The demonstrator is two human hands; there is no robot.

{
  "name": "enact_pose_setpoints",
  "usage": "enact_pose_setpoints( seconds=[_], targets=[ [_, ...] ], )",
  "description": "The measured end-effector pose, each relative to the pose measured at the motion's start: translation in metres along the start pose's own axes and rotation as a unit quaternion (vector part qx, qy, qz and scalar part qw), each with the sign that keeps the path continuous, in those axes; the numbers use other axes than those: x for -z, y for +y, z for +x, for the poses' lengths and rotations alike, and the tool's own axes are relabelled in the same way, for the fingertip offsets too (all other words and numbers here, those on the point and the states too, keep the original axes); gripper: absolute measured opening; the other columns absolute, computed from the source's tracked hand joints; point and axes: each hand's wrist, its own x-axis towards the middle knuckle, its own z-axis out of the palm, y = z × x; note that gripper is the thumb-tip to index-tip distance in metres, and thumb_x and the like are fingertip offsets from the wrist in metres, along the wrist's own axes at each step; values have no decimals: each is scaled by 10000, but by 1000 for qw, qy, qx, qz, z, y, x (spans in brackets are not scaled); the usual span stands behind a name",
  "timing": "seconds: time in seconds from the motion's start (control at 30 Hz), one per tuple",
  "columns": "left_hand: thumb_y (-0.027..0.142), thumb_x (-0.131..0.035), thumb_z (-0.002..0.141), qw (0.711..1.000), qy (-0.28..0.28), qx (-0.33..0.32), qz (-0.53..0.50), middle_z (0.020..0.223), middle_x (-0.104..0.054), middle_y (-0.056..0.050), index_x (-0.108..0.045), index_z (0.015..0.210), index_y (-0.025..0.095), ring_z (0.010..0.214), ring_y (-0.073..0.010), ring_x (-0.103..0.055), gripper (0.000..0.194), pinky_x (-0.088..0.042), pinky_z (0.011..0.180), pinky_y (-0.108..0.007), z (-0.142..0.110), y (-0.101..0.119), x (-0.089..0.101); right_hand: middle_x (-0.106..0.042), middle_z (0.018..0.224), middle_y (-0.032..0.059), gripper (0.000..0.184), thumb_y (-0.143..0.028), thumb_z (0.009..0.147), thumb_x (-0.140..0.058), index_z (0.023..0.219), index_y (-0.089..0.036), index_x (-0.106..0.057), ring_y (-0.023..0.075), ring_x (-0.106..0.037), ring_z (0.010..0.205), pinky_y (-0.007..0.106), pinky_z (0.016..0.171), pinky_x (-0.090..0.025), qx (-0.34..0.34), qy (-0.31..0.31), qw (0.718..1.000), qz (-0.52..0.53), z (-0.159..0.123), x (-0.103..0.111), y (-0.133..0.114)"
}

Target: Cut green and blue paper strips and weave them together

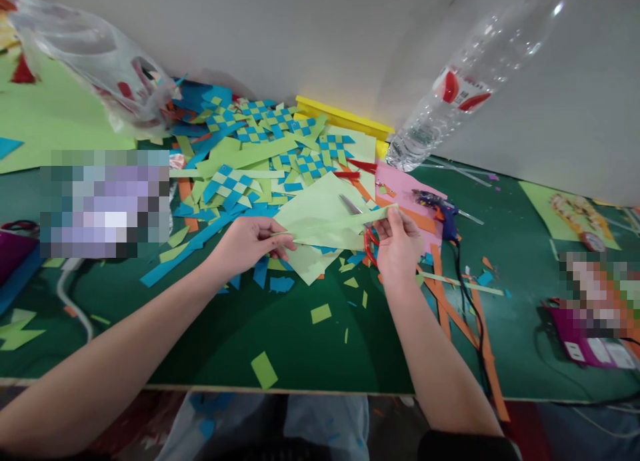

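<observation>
My left hand (250,242) pinches the near left end of a light green paper sheet (320,214) held above the green table (300,334). My right hand (399,242) grips red-handled scissors (369,238), whose metal blades (350,204) lie across the green sheet. The fingers of that hand also rest on the sheet's right edge. Both hands are closed. Behind the sheet lies a heap of woven blue-and-green paper squares (280,141).
Blue, green and orange paper strips and scraps litter the table. A glue gun (440,211) with a black cord lies right of my right hand on pink paper (400,181). A clear plastic bottle (465,81) leans on the wall; a plastic bag (100,61) sits far left.
</observation>
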Motion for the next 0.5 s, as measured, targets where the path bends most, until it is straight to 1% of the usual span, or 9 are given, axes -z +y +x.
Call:
enact_pose_setpoints(
  seconds=[0.07,0.17,0.3,0.37,0.43,0.5],
  targets=[
    [472,-664,818,1000,24,-11,1,776,-752,-72,-705,814,165,658,-164,-715,310,-578,623,-248,0,0,1,-721,674,-34,190,-307,620,-826,716,-202,-699,101,-684,592,243,621,-601,-3,-12,1000,-4,0,1,0],
    [452,-660,826,997,75,-16,-8,853,-760,-64,-719,862,178,695,-164,-722,282,-583,652,-253,1,0,3,-717,667,-48,210,-297,620,-833,743,-202,-692,91,-682,581,233,626,-601,11,-25,1000,-13,2,3,0],
    [420,-702,802,986,155,-16,-53,821,-757,-43,-704,902,160,721,-159,-723,279,-586,717,-255,0,0,6,-723,674,-44,241,-288,626,-837,788,-199,-682,106,-698,600,234,623,-604,46,-50,996,-50,2,5,1],
    [405,-683,824,981,178,-26,-77,798,-748,-15,-690,952,146,745,-150,-720,288,-580,753,-251,0,0,8,-729,681,-32,245,-291,634,-833,797,-193,-678,120,-705,596,246,619,-608,64,-72,992,-84,0,5,0],
    [388,-652,856,978,186,-41,-91,802,-738,17,-667,1046,151,776,-138,-714,304,-570,783,-244,1,0,11,-732,689,-19,242,-294,637,-830,788,-188,-674,133,-712,603,259,630,-611,81,-92,984,-125,-2,4,-1],
    [370,-657,860,972,206,-54,-94,775,-723,33,-646,1114,167,762,-129,-708,325,-568,772,-240,3,-3,13,-733,698,-6,239,-301,644,-825,784,-182,-673,148,-722,631,273,652,-613,95,-111,974,-171,-5,3,-2]
  ],
)
